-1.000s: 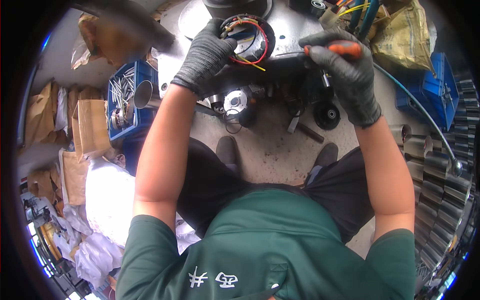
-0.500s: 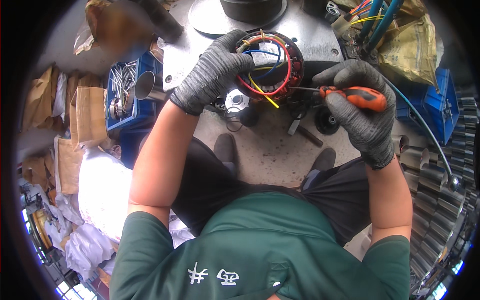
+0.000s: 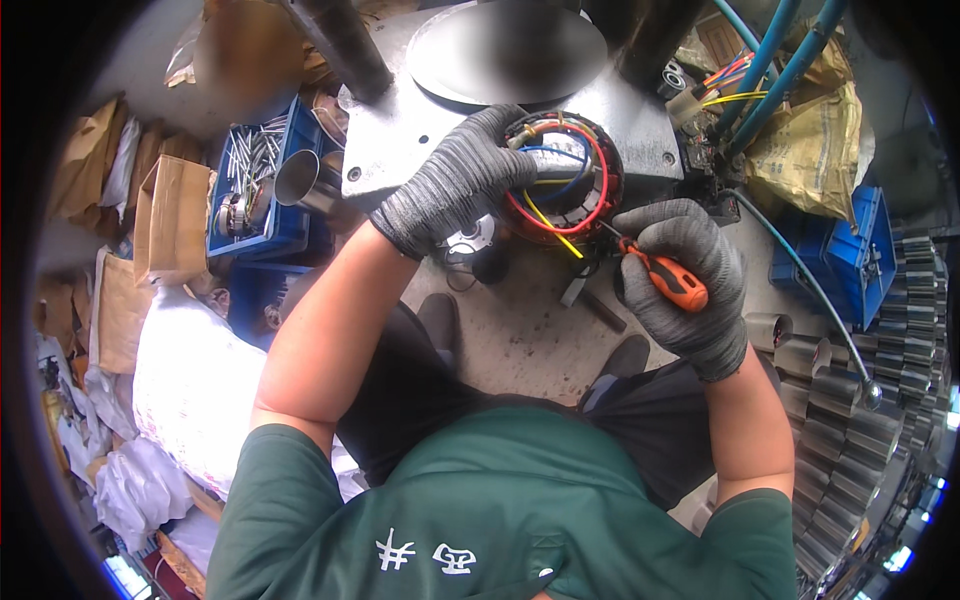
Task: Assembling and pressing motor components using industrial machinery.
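In my gloved left hand (image 3: 465, 175) is a round motor stator (image 3: 604, 165), gripped by its left side at the near edge of the metal press plate. Red, blue and yellow wires (image 3: 548, 215) loop around its open middle, and a yellow end hangs off the near side. My right hand (image 3: 690, 275), gloved too, is closed around an orange and black screwdriver (image 3: 678, 282). Its thin shaft points up and left to the stator's lower right rim; whether the tip touches is too small to tell.
The press plate (image 3: 390, 140) carries a round disc (image 3: 505, 50). Blue bins (image 3: 285, 235) with metal rods stand left, near cardboard boxes (image 3: 165, 220). Stacked metal cylinders (image 3: 840, 440) and a blue crate (image 3: 850, 250) are at right. A hammer (image 3: 600, 310) lies on the floor.
The stator and my left hand now appear lower and slightly right. My right hand has come lower and left, with the screwdriver tilted more steeply. The whole view has shifted too.
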A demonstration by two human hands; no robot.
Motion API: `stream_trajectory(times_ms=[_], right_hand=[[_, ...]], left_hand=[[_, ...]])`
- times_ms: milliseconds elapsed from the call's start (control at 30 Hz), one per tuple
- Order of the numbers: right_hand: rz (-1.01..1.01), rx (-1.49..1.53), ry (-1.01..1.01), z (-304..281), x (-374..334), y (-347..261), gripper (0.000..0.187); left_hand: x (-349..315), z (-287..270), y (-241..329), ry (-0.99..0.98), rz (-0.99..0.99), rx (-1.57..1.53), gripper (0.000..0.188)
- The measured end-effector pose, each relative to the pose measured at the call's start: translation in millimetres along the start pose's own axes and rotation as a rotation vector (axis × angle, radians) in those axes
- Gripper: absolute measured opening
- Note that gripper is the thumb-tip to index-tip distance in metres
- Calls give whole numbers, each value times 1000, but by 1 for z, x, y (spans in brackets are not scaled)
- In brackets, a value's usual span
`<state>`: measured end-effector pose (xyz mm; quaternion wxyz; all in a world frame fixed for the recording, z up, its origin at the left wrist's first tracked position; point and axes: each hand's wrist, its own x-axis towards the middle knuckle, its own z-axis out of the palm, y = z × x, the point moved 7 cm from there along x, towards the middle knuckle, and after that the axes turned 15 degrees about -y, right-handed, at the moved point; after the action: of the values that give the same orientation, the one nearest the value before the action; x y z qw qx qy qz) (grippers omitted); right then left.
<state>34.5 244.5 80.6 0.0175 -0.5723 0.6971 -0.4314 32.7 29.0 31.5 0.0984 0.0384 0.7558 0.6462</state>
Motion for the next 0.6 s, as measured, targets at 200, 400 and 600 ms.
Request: stream_trajectory(times_ms=[200,400,600], right_hand=[[127,-285,-93,16,8,7,24],[-10,-102,56,-9,-3,-6,32],[8,13,117,-19,-7,-2,34]], left_hand=[[0,1,-13,-9,-93,102,59],[-2,-2,-4,12,-45,25,57],[-3,-8,-9,-8,4,-111,55]])
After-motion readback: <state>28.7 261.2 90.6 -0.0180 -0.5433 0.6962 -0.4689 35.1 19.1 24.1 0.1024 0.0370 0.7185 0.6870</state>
